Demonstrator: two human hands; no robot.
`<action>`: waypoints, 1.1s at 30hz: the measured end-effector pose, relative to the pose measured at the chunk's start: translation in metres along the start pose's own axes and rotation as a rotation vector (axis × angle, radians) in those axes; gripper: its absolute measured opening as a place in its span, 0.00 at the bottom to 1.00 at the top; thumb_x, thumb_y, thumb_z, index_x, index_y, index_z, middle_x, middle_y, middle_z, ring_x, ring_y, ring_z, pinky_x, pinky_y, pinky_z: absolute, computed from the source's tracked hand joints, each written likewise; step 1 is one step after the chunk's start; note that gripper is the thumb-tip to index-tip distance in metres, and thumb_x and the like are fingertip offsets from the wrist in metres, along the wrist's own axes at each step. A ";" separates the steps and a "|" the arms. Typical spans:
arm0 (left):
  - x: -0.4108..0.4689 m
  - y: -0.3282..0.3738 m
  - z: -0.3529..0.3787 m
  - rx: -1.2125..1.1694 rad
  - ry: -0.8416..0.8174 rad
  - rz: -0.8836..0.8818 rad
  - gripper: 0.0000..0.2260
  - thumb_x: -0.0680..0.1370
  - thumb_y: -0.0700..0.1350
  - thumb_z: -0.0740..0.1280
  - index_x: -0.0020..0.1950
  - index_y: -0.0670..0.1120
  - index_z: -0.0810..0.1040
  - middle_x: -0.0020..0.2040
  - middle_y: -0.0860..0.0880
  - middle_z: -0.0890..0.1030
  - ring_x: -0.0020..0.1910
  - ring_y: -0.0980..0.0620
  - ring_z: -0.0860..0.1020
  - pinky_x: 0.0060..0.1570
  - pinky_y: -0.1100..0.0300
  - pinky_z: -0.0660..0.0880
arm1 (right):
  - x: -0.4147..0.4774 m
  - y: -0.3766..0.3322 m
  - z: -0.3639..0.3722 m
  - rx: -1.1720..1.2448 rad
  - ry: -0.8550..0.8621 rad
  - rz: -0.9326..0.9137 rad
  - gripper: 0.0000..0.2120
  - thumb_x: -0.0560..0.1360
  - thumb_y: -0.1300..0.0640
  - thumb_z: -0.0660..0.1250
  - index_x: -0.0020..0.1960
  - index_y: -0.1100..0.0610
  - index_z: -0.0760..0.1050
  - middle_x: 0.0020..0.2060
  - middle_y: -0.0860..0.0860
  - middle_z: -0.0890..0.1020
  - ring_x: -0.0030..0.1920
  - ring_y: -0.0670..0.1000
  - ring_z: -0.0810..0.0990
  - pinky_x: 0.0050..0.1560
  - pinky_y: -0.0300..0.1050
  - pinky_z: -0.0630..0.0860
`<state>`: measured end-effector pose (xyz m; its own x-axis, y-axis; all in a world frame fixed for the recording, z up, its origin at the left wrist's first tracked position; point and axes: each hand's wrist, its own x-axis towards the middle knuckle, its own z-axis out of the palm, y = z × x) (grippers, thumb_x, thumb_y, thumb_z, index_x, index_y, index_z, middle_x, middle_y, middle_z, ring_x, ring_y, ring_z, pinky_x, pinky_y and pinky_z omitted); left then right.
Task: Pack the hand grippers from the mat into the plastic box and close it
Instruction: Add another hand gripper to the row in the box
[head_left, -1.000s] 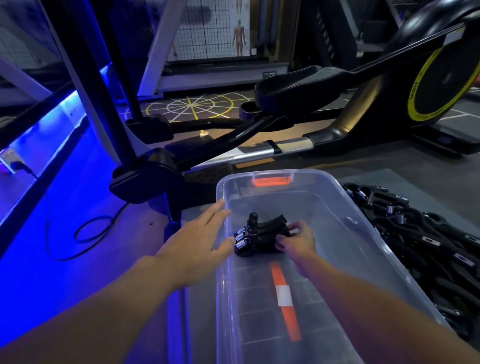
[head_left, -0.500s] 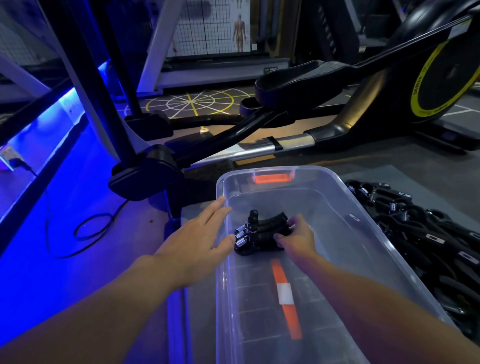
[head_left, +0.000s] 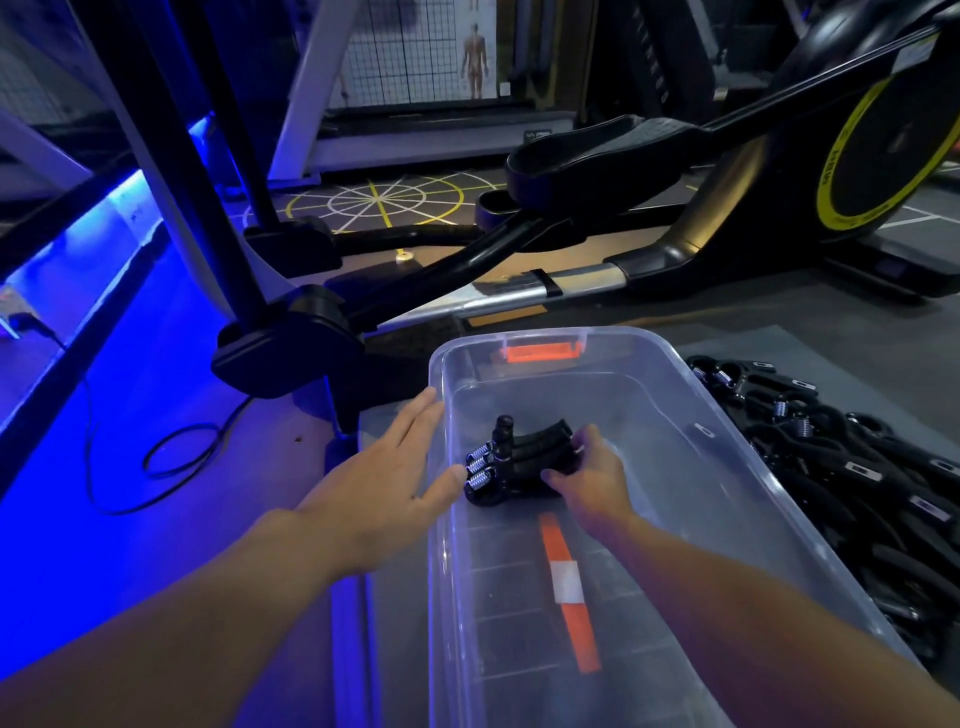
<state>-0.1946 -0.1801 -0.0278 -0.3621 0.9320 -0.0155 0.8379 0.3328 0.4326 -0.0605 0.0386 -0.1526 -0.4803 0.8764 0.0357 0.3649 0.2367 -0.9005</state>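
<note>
View from a head camera looking down at a gym floor; a clear plastic box (head_left: 727, 499) with no lid on it runs from the centre of the frame toward 5 o'clock, with an orange latch (head_left: 540, 352) on its far end at 12 o'clock. Inside, toward the far end, sits the only load so far, a small bundle of hand grippers (head_left: 519, 462), black with steel springs pointing to 9 o'clock; the rest of the box floor is bare, and an orange strip (head_left: 569, 587) shows through it. The right hand (head_left: 587, 478) reaches into the box, its grip curled around the handle ends of the bundle; the left hand (head_left: 379, 483) lies flat with straight fingers against the box's outer wall at 9 o'clock, thumb at the rim, holding nothing. A large pile of hand grippers (head_left: 857, 483) waits on the grey mat (head_left: 831, 353) at 3 o'clock, just beside the box. This looks like the early packing step, a first bundle being set down; the next move probably calls for the right hand to let go, cross the rim toward 3 o'clock and gather more. A black elliptical trainer (head_left: 675, 156) stands behind, from 11 to 2 o'clock.
</note>
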 end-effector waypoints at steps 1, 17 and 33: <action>-0.001 -0.001 0.000 -0.001 -0.006 0.000 0.36 0.76 0.68 0.49 0.79 0.57 0.41 0.76 0.69 0.36 0.76 0.61 0.57 0.71 0.55 0.63 | 0.001 0.001 0.000 -0.011 0.003 -0.012 0.21 0.65 0.67 0.76 0.41 0.51 0.66 0.32 0.44 0.73 0.31 0.43 0.70 0.31 0.38 0.65; -0.006 -0.007 -0.006 -0.071 -0.010 0.012 0.31 0.79 0.63 0.55 0.79 0.60 0.46 0.76 0.71 0.41 0.75 0.67 0.51 0.75 0.60 0.53 | 0.000 0.004 0.002 -0.081 0.001 -0.005 0.19 0.67 0.61 0.76 0.44 0.52 0.65 0.34 0.44 0.74 0.34 0.48 0.72 0.35 0.46 0.68; -0.004 0.019 -0.021 0.038 -0.011 -0.005 0.38 0.71 0.68 0.49 0.79 0.53 0.56 0.79 0.59 0.51 0.76 0.54 0.59 0.73 0.57 0.59 | -0.013 -0.040 -0.041 -0.310 -0.017 -0.018 0.17 0.69 0.56 0.71 0.53 0.52 0.67 0.36 0.51 0.80 0.38 0.54 0.79 0.38 0.48 0.74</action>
<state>-0.1855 -0.1809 -0.0002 -0.3615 0.9319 -0.0278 0.8511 0.3421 0.3982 -0.0365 0.0350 -0.0990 -0.5014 0.8642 0.0405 0.5806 0.3709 -0.7248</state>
